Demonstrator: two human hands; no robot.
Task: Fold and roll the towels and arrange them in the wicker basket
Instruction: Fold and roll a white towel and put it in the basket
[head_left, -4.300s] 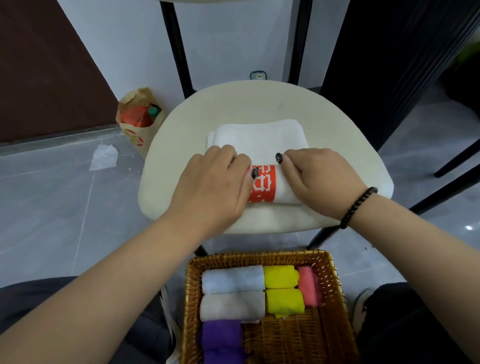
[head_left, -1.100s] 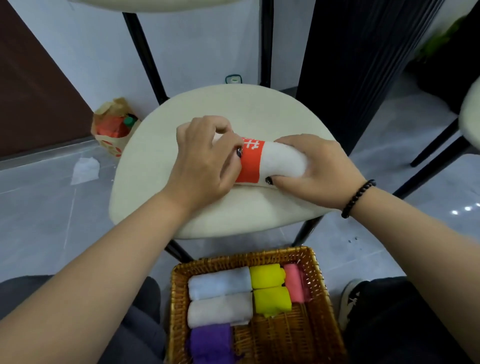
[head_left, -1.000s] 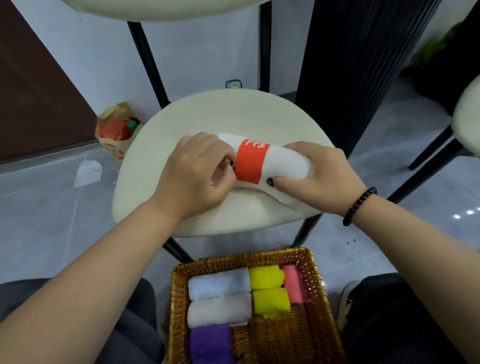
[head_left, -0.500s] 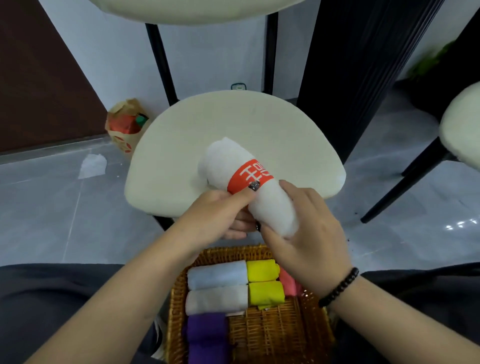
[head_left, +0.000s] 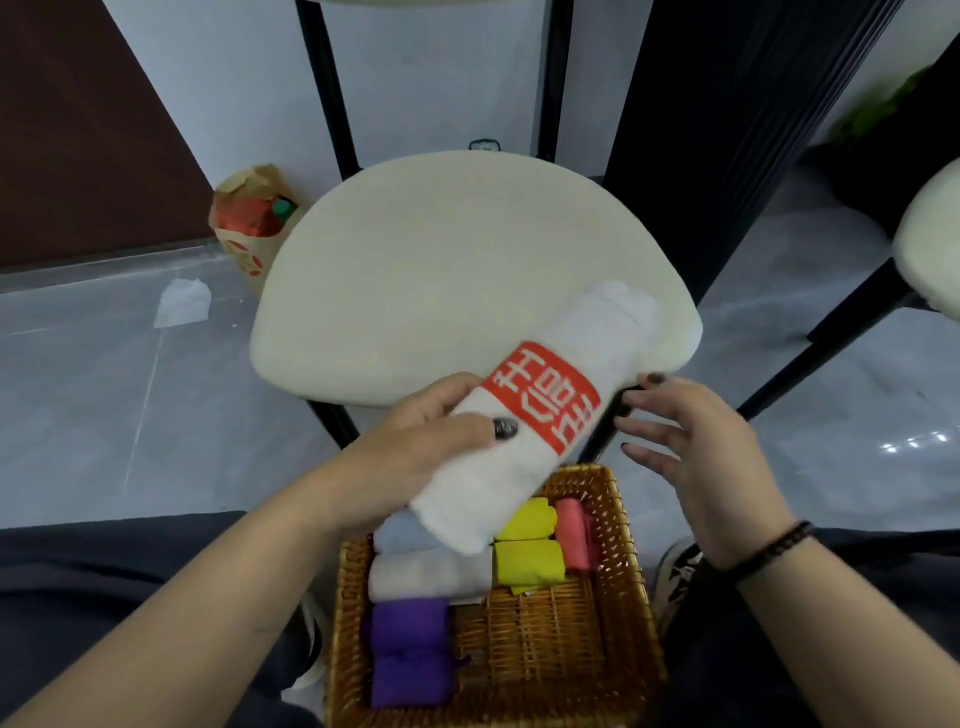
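Observation:
My left hand (head_left: 415, 447) grips a rolled white towel (head_left: 582, 353) with an orange band, held slanted in the air above the far end of the wicker basket (head_left: 631, 566). My right hand (head_left: 691, 457) hovers just right of the roll with fingers spread, holding nothing. In the basket lie rolled towels: a pale blue one (head_left: 400, 535), a white one (head_left: 426, 577), two yellow ones (head_left: 527, 566), a pink one (head_left: 574, 535) and a purple one (head_left: 408, 654). The roll hides part of the pale blue towel.
A cream stool seat (head_left: 441, 270) stands beyond the basket. A paper bag (head_left: 249, 228) and a crumpled tissue (head_left: 182, 309) lie on the grey floor at the left. Another cream seat (head_left: 930, 244) shows at the right edge. My dark-clothed knees flank the basket.
The towel went from folded flat on the seat to a tight roll, lifted off toward the basket. My right hand has let go of it; my left hand now holds it alone.

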